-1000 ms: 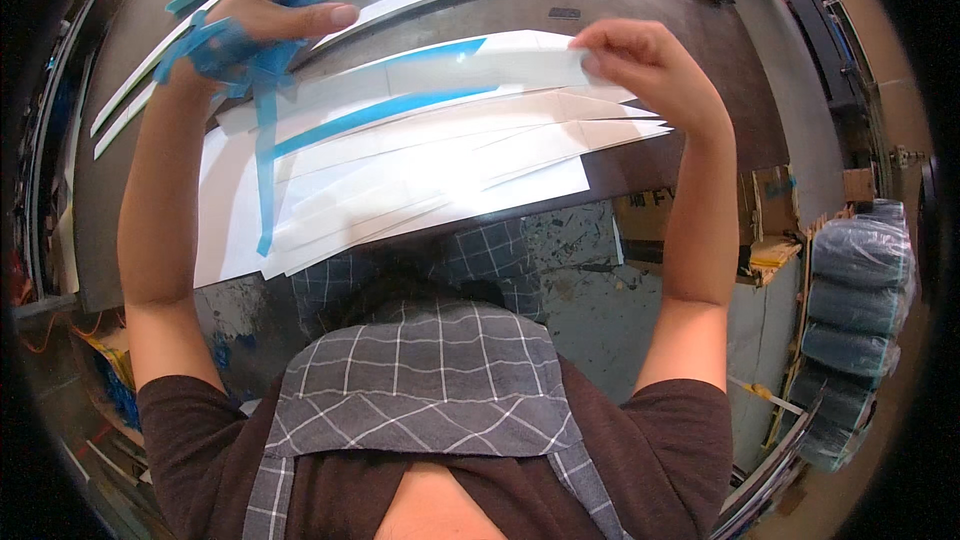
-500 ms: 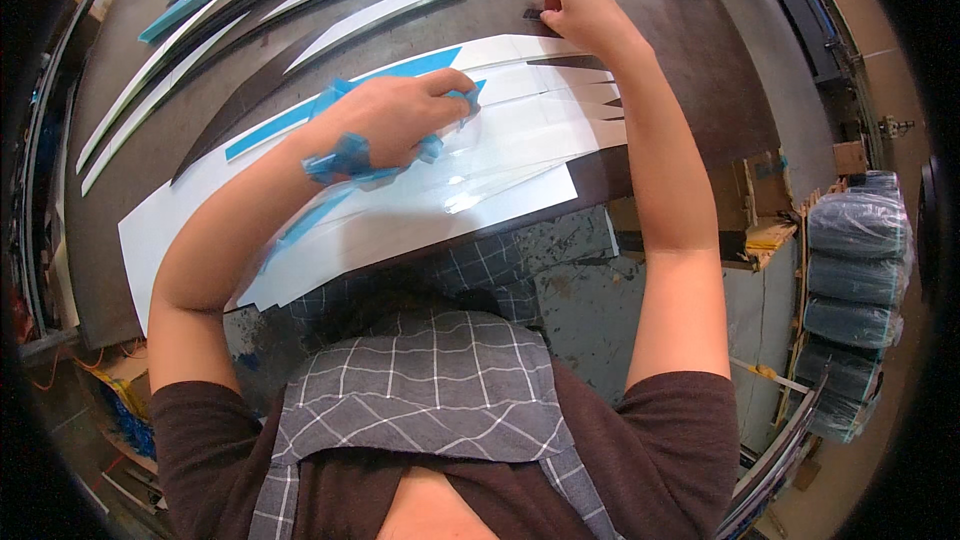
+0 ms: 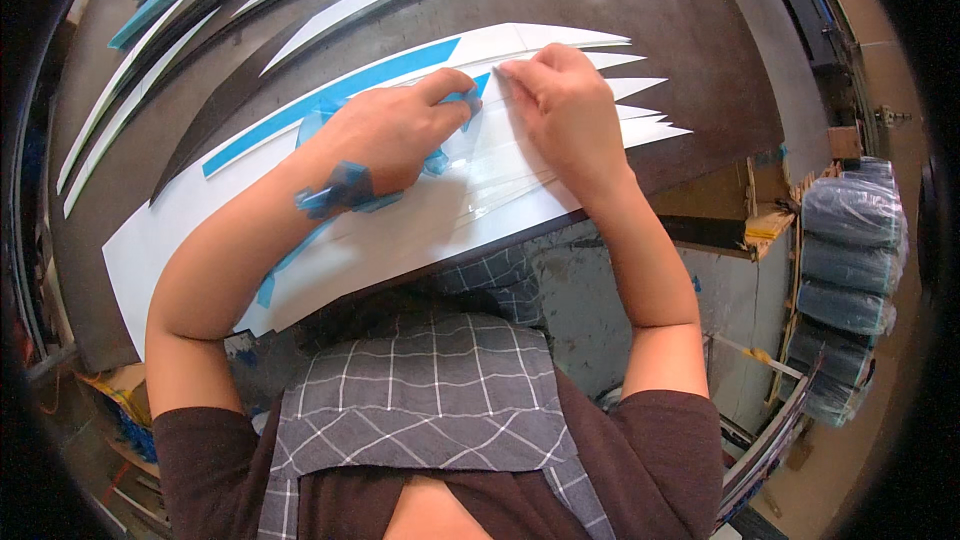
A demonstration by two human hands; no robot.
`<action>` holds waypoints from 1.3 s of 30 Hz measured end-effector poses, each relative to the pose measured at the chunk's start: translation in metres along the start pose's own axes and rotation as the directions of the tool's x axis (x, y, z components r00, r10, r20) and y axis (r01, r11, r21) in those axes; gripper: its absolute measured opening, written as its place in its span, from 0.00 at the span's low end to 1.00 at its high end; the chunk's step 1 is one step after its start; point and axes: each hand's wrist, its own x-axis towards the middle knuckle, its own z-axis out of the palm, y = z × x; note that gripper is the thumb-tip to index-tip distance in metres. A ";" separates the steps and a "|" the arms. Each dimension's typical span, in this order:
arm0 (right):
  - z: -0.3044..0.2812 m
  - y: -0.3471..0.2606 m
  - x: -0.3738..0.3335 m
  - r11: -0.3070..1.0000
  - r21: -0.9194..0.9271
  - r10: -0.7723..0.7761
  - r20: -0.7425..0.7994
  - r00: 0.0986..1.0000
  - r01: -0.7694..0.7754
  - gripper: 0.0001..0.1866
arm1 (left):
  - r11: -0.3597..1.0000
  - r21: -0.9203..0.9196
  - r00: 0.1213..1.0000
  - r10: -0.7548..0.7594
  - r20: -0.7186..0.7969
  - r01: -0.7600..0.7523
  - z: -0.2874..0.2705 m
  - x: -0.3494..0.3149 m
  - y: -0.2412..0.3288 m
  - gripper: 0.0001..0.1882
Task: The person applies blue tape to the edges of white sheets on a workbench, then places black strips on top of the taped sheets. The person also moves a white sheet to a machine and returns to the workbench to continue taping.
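Observation:
A long white decal sheet (image 3: 400,230) with pointed ends and a blue stripe (image 3: 340,100) lies across the dark worktable (image 3: 650,0). My left hand (image 3: 390,135) rests on the sheet's middle and pinches crumpled blue film (image 3: 345,190), some of it wrapped round the wrist. Just to its right, my right hand (image 3: 565,105) presses its fingertips on the sheet's upper edge near the points. Clear film (image 3: 480,155) lies between the two hands.
Several long white, black and teal strips (image 3: 300,0) lie at the far left of the table. Wrapped rolls (image 3: 850,260) are stacked at the right, below the table's edge. A grey checked apron (image 3: 420,400) fills the lower middle.
My left hand came down from the far left with the blue film and now sits on the sheet. My right hand shifted left along the upper edge, close to the left hand.

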 end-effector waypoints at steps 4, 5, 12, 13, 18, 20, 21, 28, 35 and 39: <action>0.001 -0.009 -0.004 0.998 0.056 -0.013 -0.019 1.000 0.014 0.04 | 0.999 -0.019 0.999 0.026 -0.024 -0.027 0.002 -0.001 -0.002 0.28; 0.000 -0.007 -0.003 1.000 0.001 -0.010 -0.015 1.000 0.010 0.03 | 0.999 -0.025 0.999 0.040 -0.037 -0.041 0.002 -0.001 -0.003 0.28; 0.000 -0.005 -0.002 0.999 -0.048 -0.016 -0.069 0.997 0.013 0.03 | 1.000 -0.009 0.999 0.029 -0.032 -0.029 -0.002 -0.001 0.002 0.27; 0.000 -0.001 -0.002 0.995 -0.094 -0.024 -0.058 0.998 0.019 0.03 | 0.999 -0.007 0.999 0.035 -0.039 -0.035 -0.002 -0.001 0.001 0.26; -0.001 -0.011 -0.004 0.997 -0.051 -0.057 -0.012 0.998 0.056 0.04 | 1.000 0.002 0.999 0.032 -0.042 -0.032 -0.001 -0.001 0.001 0.24; 0.001 0.004 0.000 0.994 -0.111 -0.016 -0.110 0.994 0.004 0.04 | 0.999 -0.020 0.998 0.039 -0.058 -0.040 -0.001 0.000 0.000 0.24; 0.001 0.003 -0.002 0.993 -0.117 -0.019 -0.040 0.999 0.014 0.04 | 0.999 -0.020 0.998 0.041 -0.053 -0.042 0.000 0.000 -0.001 0.25; -0.002 0.005 -0.003 0.905 0.358 0.224 0.052 0.973 -0.228 0.06 | 0.975 -0.192 0.990 0.087 -0.113 -0.108 0.001 -0.003 -0.009 0.27; -0.004 0.004 -0.008 0.969 0.219 0.125 -0.031 0.992 -0.115 0.04 | 0.857 -0.348 0.921 0.316 -0.227 -0.379 -0.139 -0.115 -0.056 0.28; -0.002 -0.003 -0.005 0.987 0.159 0.014 -0.062 0.998 -0.004 0.04 | 0.987 -0.155 0.999 0.027 -0.036 -0.033 -0.204 -0.237 -0.081 0.27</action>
